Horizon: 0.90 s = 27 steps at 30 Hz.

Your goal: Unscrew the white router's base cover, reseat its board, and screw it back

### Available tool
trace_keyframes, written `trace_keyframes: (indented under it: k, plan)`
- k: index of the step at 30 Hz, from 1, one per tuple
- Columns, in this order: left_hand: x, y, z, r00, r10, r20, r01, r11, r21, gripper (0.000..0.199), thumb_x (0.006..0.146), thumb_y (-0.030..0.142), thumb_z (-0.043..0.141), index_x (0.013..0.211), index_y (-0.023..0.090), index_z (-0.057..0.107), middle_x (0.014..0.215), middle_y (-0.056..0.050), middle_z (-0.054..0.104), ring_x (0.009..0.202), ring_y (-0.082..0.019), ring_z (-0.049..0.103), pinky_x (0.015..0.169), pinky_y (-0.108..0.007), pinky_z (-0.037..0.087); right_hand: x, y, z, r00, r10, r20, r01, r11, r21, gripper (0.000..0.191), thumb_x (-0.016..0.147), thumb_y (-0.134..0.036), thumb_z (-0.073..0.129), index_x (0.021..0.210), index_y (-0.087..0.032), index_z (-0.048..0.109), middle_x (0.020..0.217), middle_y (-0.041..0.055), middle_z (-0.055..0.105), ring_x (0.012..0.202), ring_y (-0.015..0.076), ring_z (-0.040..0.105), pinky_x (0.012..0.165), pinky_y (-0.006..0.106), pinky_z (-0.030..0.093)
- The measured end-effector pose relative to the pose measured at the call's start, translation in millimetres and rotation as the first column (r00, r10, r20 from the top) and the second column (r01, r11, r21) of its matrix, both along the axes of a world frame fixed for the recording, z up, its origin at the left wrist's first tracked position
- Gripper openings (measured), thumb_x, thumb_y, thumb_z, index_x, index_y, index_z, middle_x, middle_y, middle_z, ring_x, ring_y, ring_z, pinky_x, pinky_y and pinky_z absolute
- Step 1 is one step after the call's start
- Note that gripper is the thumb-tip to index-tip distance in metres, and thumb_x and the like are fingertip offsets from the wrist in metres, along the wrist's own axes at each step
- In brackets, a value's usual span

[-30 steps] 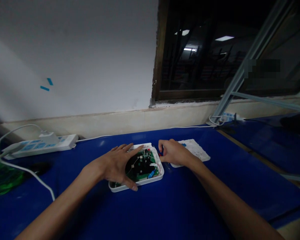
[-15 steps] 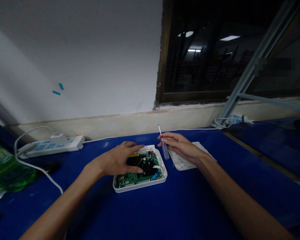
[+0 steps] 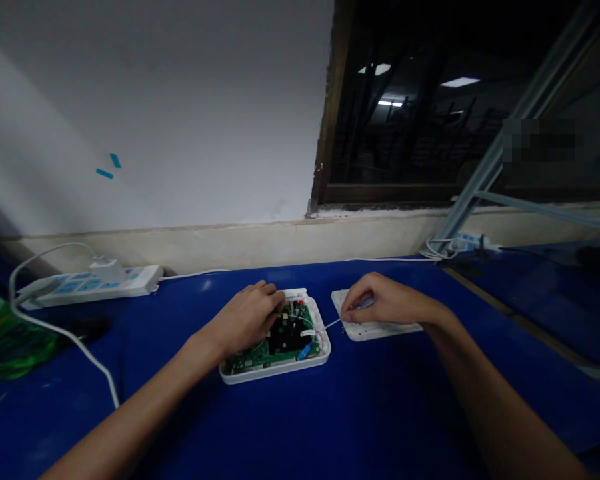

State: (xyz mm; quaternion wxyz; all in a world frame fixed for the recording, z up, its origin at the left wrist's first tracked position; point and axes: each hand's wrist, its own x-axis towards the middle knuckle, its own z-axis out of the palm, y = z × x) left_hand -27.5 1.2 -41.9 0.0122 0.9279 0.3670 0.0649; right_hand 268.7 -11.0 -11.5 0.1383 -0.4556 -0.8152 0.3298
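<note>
A white plastic casing lies open on the blue table, with a green circuit board inside. A black plate, thin wires and a blue connector sit on that board. My left hand rests over the casing's left and far part, fingers curled together and pointing down; what is under the fingertips is hidden. My right hand is closed around a screwdriver, whose metal shaft points left at the casing's right side. Beneath that hand lies a white perforated cover.
A power strip with a plug and white cable stands at the back left. Beside it is a green bottle. Wall and window close off the back; a metal brace rises at the right.
The screwdriver has swung from upright to nearly level, its tip now toward the casing. My right hand has shifted right over the cover. My left hand's spread fingers have curled in.
</note>
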Motion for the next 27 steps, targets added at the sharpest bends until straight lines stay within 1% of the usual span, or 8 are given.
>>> trace_keyframes:
  k: [6,11,13,16,18,23,25,27]
  plan:
    - [-15.8,7.5,3.8,0.997,-0.035,0.071,0.043,0.991,-0.127,0.042,0.096,0.047,0.051,0.133,0.027,0.054,0.124,-0.008,0.058,0.11,-0.027,0.056,0.097,-0.04,0.046,-24.4,-19.5,19.0,0.937,-0.079,0.339,-0.012,0.966,0.26,0.013,0.073,-0.027,0.073,0.085,-0.027,0.079,0.088,0.0047,0.075,0.088,0.0266,0.066,0.076,0.033,0.044]
    - [-19.4,0.4,13.9,0.998,-0.056,0.033,0.062,0.966,-0.25,0.06,0.09,0.06,0.054,0.142,0.03,0.047,0.131,-0.009,0.054,0.112,-0.028,0.057,0.098,-0.041,0.045,-48.2,-26.7,13.1,0.894,-0.133,0.428,-0.033,0.933,0.358,0.012,0.074,-0.018,0.069,0.081,-0.025,0.076,0.084,0.0063,0.072,0.082,0.0255,0.064,0.069,0.033,0.041]
    - [-20.4,-2.6,17.1,0.998,-0.061,0.01,0.061,0.958,-0.281,0.072,0.083,0.065,0.061,0.145,0.032,0.043,0.136,-0.009,0.052,0.115,-0.031,0.056,0.099,-0.044,0.045,-45.2,-22.3,6.8,0.917,-0.085,0.391,-0.041,0.951,0.305,0.009,0.076,-0.021,0.069,0.08,-0.023,0.076,0.081,0.0062,0.073,0.077,0.0239,0.065,0.066,0.031,0.041]
    - [-22.0,-5.1,19.2,0.999,-0.053,-0.004,0.049,0.953,-0.3,0.088,0.073,0.07,0.069,0.147,0.035,0.039,0.141,-0.009,0.049,0.12,-0.034,0.054,0.101,-0.048,0.043,-28.0,-10.5,-3.3,0.978,0.072,0.195,-0.088,0.993,0.074,0.019,0.086,-0.035,0.065,0.088,-0.021,0.078,0.082,0.0046,0.074,0.074,0.0195,0.066,0.064,0.027,0.043]
    - [-22.7,-5.6,19.1,0.999,-0.035,-0.005,0.032,0.953,-0.301,0.094,0.069,0.072,0.07,0.148,0.036,0.037,0.143,-0.009,0.047,0.122,-0.035,0.053,0.102,-0.05,0.042,-15.4,-2.4,-10.1,0.99,0.108,0.09,-0.107,0.994,-0.015,0.023,0.087,-0.039,0.065,0.092,-0.02,0.077,0.085,0.004,0.074,0.076,0.0183,0.066,0.065,0.025,0.044]
    - [-24.0,-6.3,18.3,0.999,-0.008,-0.035,-0.005,0.937,-0.349,0.099,0.066,0.072,0.072,0.15,0.033,0.035,0.146,-0.011,0.045,0.121,-0.036,0.055,0.099,-0.048,0.046,-3.8,8.2,-23.5,0.991,0.134,-0.01,-0.133,0.97,-0.202,0.029,0.085,-0.044,0.068,0.097,-0.018,0.072,0.08,0.0014,0.069,0.072,0.0143,0.062,0.063,0.022,0.044]
    - [-24.5,-7.3,19.3,0.999,-0.015,-0.028,0.003,0.927,-0.374,0.099,0.067,0.071,0.072,0.15,0.034,0.033,0.146,-0.01,0.045,0.122,-0.035,0.055,0.101,-0.047,0.045,-2.6,7.8,-23.4,0.99,0.136,-0.028,-0.139,0.962,-0.235,0.03,0.084,-0.044,0.068,0.097,-0.017,0.072,0.078,0.0011,0.069,0.071,0.0139,0.061,0.062,0.022,0.044]
    - [-24.8,-8.3,20.6,1.0,-0.017,-0.011,0.011,0.921,-0.39,0.101,0.066,0.072,0.072,0.151,0.036,0.031,0.147,-0.01,0.044,0.124,-0.035,0.054,0.102,-0.047,0.044,1.2,5.1,-18.8,0.992,0.125,-0.019,-0.126,0.972,-0.197,0.026,0.084,-0.041,0.068,0.094,-0.017,0.072,0.083,0.0026,0.071,0.076,0.0159,0.064,0.067,0.024,0.046]
